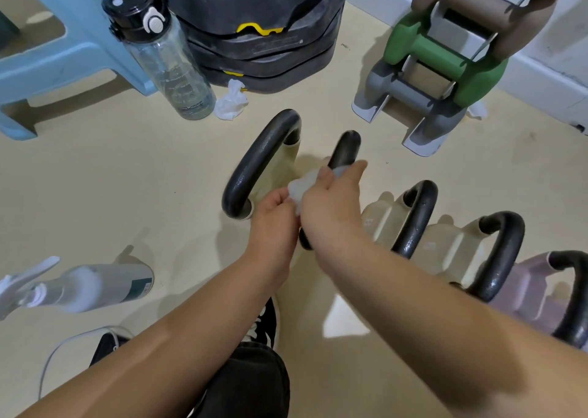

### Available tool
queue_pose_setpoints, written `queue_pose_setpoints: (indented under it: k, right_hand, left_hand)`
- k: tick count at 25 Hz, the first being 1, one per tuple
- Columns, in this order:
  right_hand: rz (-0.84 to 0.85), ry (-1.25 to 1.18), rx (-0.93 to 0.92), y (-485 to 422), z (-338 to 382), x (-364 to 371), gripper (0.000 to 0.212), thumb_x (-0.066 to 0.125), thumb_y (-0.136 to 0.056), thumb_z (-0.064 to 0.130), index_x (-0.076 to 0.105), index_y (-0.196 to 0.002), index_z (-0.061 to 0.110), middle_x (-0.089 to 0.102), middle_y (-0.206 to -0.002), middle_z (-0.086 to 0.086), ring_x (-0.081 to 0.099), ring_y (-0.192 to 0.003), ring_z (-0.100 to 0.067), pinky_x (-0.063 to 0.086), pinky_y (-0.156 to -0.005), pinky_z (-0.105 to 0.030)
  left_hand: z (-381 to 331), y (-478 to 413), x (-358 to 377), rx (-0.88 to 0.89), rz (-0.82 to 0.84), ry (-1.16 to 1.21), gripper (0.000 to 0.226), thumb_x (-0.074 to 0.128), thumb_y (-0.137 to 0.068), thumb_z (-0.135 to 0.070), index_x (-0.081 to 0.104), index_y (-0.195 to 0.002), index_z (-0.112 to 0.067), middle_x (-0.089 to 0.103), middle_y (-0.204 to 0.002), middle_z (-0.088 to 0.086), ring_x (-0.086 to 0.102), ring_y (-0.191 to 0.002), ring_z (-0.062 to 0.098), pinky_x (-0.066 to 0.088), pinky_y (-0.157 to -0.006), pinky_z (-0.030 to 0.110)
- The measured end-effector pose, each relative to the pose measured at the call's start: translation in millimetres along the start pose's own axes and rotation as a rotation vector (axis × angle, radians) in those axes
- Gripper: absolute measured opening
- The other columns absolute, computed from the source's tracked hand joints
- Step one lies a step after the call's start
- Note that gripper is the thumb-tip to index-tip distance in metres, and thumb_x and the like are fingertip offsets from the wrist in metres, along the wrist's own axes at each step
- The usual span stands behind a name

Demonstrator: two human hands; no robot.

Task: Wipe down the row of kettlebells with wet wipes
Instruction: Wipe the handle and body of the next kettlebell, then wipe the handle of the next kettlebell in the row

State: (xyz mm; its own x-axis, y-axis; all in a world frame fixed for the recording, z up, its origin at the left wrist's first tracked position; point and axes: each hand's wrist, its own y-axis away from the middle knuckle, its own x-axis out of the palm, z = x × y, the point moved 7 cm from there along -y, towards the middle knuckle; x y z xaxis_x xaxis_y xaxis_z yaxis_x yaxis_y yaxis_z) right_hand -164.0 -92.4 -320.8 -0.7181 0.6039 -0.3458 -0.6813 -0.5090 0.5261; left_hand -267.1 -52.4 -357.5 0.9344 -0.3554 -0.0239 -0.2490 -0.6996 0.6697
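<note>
**Both hands on a wipe at the second kettlebell**

We see five kettlebells in a row on the floor (95,178), running from centre to the right edge. Our hands meet over the second kettlebell (345,150). The right hand (331,209) is clamped around its black handle with the wipe (300,188) bunched under the fingers; the left hand (273,217) pinches the wipe's near end, touching the right hand. The first kettlebell (254,166) stands just left of them, the third (413,220), fourth (496,255) and fifth (569,296) to the right. A used wipe (230,102) lies crumpled beside a clear bottle (168,57) farther back. A spray bottle (79,285) lies at the left.
</note>
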Motion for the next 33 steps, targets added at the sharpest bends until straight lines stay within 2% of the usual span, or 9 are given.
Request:
queue_pose_setpoints:
  k: [5,8,11,13,16,18,24,29,33]
  right_hand:
    - [0.002,0.095,-0.094,44,-29,11,0.073,0.035,-0.106,0.028,-0.017,-0.158,0.026,0.026,-0.16,0.004,0.036,-0.142,-0.016,0.032,-0.103,-0.022]
    - [0.154,0.139,-0.047,76,-50,12,0.078,0.039,-0.102,0.014,-0.013,-0.159,0.027,0.027,-0.162,0.011,0.038,-0.141,-0.007,0.032,-0.097,-0.017]
    - [0.194,0.098,0.098,93,-54,-10,0.055,0.043,-0.098,0.005,0.035,-0.151,0.016,0.051,-0.146,-0.004,0.05,-0.132,-0.021,0.043,-0.1,-0.026]
    - [0.158,0.014,0.178,90,-36,-33,0.03,0.044,-0.097,0.005,0.062,-0.111,0.025,0.064,-0.117,-0.013,0.063,-0.103,-0.029,0.054,-0.095,-0.041]
    - [0.186,-0.029,0.264,88,0,-59,0.008,0.055,-0.096,0.014,0.062,-0.097,0.016,0.056,-0.087,-0.007,0.06,-0.082,-0.024,0.058,-0.076,-0.037]
    - [0.15,-0.167,0.22,81,27,-77,0.007,0.061,-0.091,0.011,0.056,-0.089,0.016,0.059,-0.093,-0.01,0.064,-0.087,-0.028,0.061,-0.079,-0.041]
    - [0.102,-0.354,0.096,78,57,-119,0.032,0.062,-0.083,-0.008,0.071,-0.106,0.01,0.07,-0.105,-0.013,0.073,-0.091,-0.034,0.064,-0.07,-0.048]
    - [0.118,-0.358,0.083,58,32,-141,0.039,0.065,-0.073,0.0,0.077,-0.102,0.024,0.075,-0.108,-0.005,0.071,-0.104,-0.03,0.059,-0.09,-0.042]
    - [0.096,-0.307,0.119,49,-9,-153,0.031,0.06,-0.081,0.004,0.075,-0.102,0.022,0.073,-0.109,-0.006,0.069,-0.103,-0.026,0.057,-0.094,-0.042]
  left_hand:
    - [5,-1,-6,-0.038,-0.021,-0.007,0.029,0.054,-0.095,-0.006,0.068,-0.117,-0.019,0.074,-0.108,0.006,0.072,-0.093,0.018,0.058,-0.076,0.029]
    - [3,7,-4,-0.004,-0.016,-0.078,0.031,0.045,-0.095,-0.005,0.067,-0.111,-0.019,0.071,-0.111,0.005,0.067,-0.101,0.018,0.056,-0.091,0.033]
    - [-5,22,6,0.051,0.088,-0.303,0.034,0.042,-0.09,-0.006,0.066,-0.113,-0.014,0.07,-0.104,0.009,0.063,-0.089,0.02,0.049,-0.075,0.029]
    - [-19,34,6,0.052,0.11,-0.436,0.041,0.046,-0.089,-0.003,0.06,-0.127,-0.01,0.066,-0.113,0.008,0.06,-0.096,0.02,0.046,-0.076,0.029]
    - [-60,56,4,0.116,0.137,-0.665,0.044,0.046,-0.088,-0.002,0.054,-0.131,-0.006,0.06,-0.118,0.016,0.056,-0.101,0.027,0.046,-0.081,0.032]
    - [-93,75,12,0.214,0.224,-0.881,0.037,0.046,-0.088,-0.004,0.059,-0.123,-0.006,0.061,-0.109,0.014,0.054,-0.09,0.023,0.041,-0.073,0.028]
    - [-169,131,60,0.473,0.437,-1.336,0.021,0.06,-0.087,-0.009,0.068,-0.106,-0.015,0.067,-0.098,0.003,0.056,-0.082,0.02,0.045,-0.072,0.028]
    - [-150,112,93,0.364,0.43,-0.988,0.057,0.089,-0.073,-0.024,0.059,-0.122,-0.021,0.068,-0.112,0.003,0.067,-0.1,0.021,0.056,-0.094,0.036]
    - [-77,91,83,0.01,0.452,-0.557,0.028,0.082,-0.084,-0.018,0.068,-0.105,-0.006,0.072,-0.091,0.009,0.069,-0.071,0.019,0.061,-0.067,0.037]
